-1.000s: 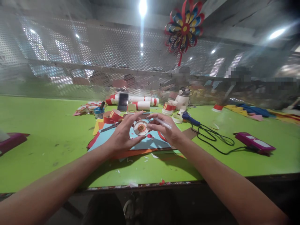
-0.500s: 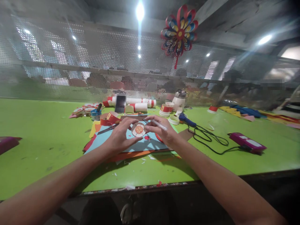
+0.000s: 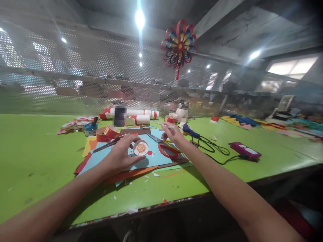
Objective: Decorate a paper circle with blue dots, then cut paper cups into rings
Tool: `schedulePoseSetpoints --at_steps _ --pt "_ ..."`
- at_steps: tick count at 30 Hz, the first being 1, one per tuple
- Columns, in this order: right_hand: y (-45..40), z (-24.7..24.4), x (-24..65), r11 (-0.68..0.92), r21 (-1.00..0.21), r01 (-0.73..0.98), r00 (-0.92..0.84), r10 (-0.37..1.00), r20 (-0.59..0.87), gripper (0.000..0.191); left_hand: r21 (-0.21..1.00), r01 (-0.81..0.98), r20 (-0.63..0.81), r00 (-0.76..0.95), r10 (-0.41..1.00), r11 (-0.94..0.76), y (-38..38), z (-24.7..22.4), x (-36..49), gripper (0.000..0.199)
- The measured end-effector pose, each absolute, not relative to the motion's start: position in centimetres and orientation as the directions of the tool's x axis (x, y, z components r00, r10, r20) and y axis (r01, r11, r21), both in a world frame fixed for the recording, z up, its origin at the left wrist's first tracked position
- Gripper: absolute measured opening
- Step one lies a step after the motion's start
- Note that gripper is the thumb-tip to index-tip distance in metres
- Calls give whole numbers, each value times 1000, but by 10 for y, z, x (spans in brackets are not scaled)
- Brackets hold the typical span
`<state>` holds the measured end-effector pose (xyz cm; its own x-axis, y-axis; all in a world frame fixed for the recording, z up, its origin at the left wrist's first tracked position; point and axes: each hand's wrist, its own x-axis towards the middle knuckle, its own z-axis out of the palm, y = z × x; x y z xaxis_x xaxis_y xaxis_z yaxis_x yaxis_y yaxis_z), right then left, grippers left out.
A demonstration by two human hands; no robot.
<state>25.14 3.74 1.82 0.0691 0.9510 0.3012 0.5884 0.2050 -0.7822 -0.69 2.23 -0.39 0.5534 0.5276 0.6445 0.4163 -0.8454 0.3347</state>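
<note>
My left hand [image 3: 122, 153] grips a round white disc [image 3: 140, 148] with a red-orange centre pattern and dark spoke lines, between thumb and fingers above light blue paper [image 3: 151, 163]. To its right, my right hand [image 3: 172, 132] is closed round a thin pen [image 3: 168, 125], seen faintly at the fingertips. Scissors [image 3: 168, 150] with red and yellow handles lie on the blue paper just under my right hand, blades pointing back left. Small red paper bits [image 3: 150, 152] lie beside the disc.
A red paper ring [image 3: 107, 134], blue jar [image 3: 90, 129] and phone [image 3: 119, 116] stand left and behind. White-and-red tubes [image 3: 140, 119] and a bottle [image 3: 182, 111] are at the back. Right are a blue-handled tool [image 3: 189, 130], its black cord and a purple box [image 3: 244, 151].
My right hand has moved away from the disc, back and to the right, uncovering the scissors. My left hand still holds the disc. The camera view has turned a little right.
</note>
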Motion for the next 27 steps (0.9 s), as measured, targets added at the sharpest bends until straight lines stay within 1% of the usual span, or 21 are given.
schedulePoseSetpoints --at_steps 3,5,7,9,11,14,17,20,23,26,27 --pt "52 25 267 122 -601 790 55 962 268 33 349 415 616 574 539 -840 23 -5 -6 41" --pt "61 30 276 84 -430 899 24 970 241 33 361 407 603 584 543 -839 23 -6 -6 39" --pt "69 34 283 68 -250 966 -20 982 190 33 367 398 595 595 541 -841 23 -6 -6 38" --pt "76 35 286 71 -89 994 -59 991 124 33 362 388 601 598 530 -848 23 -5 -7 36" --pt "83 37 287 86 44 995 -89 994 59 33 351 376 615 598 514 -858 22 -5 -6 35" --pt "90 39 285 134 184 974 -132 991 -26 33 333 365 627 603 493 -869 23 -8 -7 34" --pt "93 40 282 189 263 946 -177 982 -71 34 308 375 625 613 483 -874 24 -11 -7 34" --pt "95 38 277 240 302 923 -226 971 -81 33 325 402 595 616 516 -856 24 -12 -7 35" --pt "96 34 274 282 303 910 -270 959 -84 32 359 410 557 627 545 -838 20 -10 -7 35" --pt "97 33 276 290 280 915 -281 957 -72 33 391 410 531 631 565 -824 16 -7 -6 36" --pt "97 34 277 292 267 918 -285 956 -65 32 407 414 501 644 578 -814 15 -7 -6 35"
